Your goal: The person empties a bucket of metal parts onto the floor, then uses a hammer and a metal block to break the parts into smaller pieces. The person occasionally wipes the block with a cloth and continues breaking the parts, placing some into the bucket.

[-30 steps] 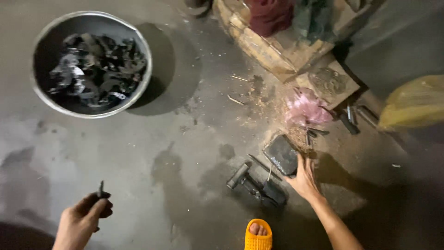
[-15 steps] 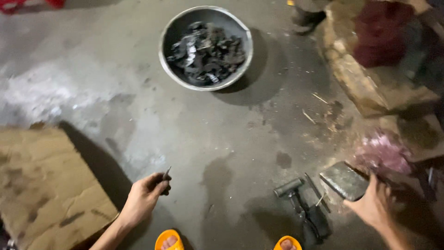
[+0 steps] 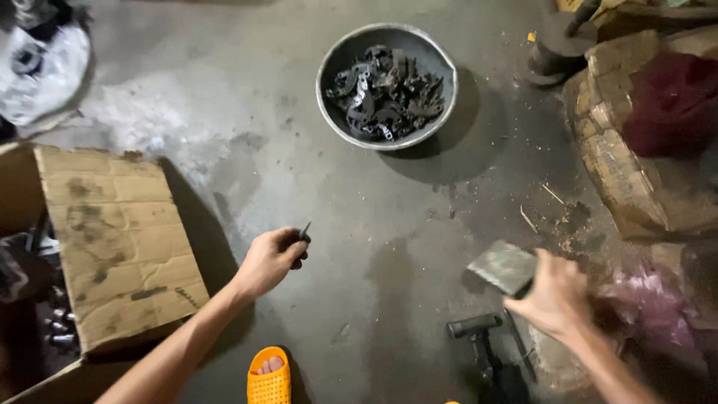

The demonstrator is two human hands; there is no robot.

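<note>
Small metal piece: one, thin and dark, pinched at the fingertips of the left hand; its tip sticks up above the fingers, over the bare concrete floor.
Left hand: one, fingers curled tightly around the small metal piece, forearm reaching in from the lower left.
Right hand: one, motion-blurred, closed on the near edge of a flat grey block; the exact finger placement cannot be told.
Flat grey block: one, rectangular, tilted, held just above the floor at the right, near the hammer.
Hammer: one, dark, lying on the floor just below the right hand, head toward the left.
Metal basin: one, round and grey, standing on the floor at top centre, well apart from both hands.
Dark metal parts: many, piled inside the basin; too tangled to count.
Cardboard box: one, stained flap open, at the left beside the left forearm.
Orange sandal: one clearly in view at the bottom edge, toes showing.
Pink plastic bag: one, crumpled, at the right behind the right hand.
Red cloth: one, lying on a wrapped bundle at the upper right.
</note>
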